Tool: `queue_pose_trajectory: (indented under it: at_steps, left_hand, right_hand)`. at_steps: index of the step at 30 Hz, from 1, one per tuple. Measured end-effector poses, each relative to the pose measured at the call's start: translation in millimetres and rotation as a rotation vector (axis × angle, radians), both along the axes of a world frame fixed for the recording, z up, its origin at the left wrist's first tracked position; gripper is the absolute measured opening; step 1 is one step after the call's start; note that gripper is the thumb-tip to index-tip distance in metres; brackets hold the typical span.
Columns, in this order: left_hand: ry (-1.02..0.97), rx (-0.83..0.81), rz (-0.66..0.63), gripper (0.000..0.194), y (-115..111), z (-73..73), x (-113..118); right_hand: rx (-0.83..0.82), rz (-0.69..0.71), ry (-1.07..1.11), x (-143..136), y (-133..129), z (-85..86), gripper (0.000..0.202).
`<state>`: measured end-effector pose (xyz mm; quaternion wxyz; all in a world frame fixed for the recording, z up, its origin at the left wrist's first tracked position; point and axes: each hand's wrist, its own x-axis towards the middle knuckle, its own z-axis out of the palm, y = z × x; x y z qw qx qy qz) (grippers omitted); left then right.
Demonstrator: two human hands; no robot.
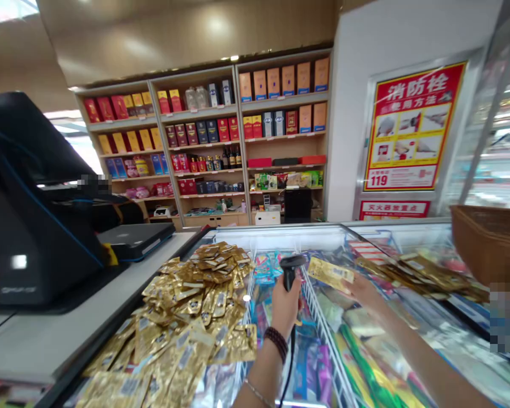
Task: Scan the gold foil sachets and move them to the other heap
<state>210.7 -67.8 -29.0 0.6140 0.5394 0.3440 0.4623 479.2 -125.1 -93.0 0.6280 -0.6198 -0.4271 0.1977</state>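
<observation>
My left hand (285, 306) is wrapped round the handle of a black barcode scanner (292, 263), whose cable hangs down past the wrist. To its right, a gold foil packet (329, 274) with a printed barcode is pinched at one end by my right hand (359, 289). The scanner head and the packet are close together but apart. A large heap of similar gold packets (195, 294) lies to the left of the scanner. Further right, a smaller stack of gold packets (429, 275) rests on the freezer's glass top.
Beneath my hands is a chest freezer with white wire dividers (317, 306) and colourful packaged goods. A checkout terminal (38, 226) stands on the counter (68, 328) at left. A brown basket (488, 243) sits at right. Shelves (204, 146) of boxes and bottles line the back wall.
</observation>
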Motion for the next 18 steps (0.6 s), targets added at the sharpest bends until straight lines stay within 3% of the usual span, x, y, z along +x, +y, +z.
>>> queue_pose_trajectory:
  at_steps: [4, 7, 13, 18]
  left_hand:
    - [-0.033, 0.031, -0.09, 0.069, -23.8, 0.5, 39.2]
    - [-0.027, 0.056, -0.13, 0.074, -39.4, -3.0, 53.1]
    - [-0.021, 0.044, -0.2, 0.076, -63.1, -13.8, 55.3]
    - [-0.018, 0.021, -0.172, 0.076, -66.7, -21.1, 55.4]
  right_hand:
    - [0.01, -0.008, 0.176, 16.1, -18.6, 17.0, 0.066]
    - [0.087, -0.069, 0.209, 24.0, -20.9, 18.9, 0.075]
    - [0.131, -0.051, 0.183, 27.8, -9.3, 2.4, 0.066]
    - [0.084, -0.055, 0.127, 20.7, 0.1, -6.3, 0.062]
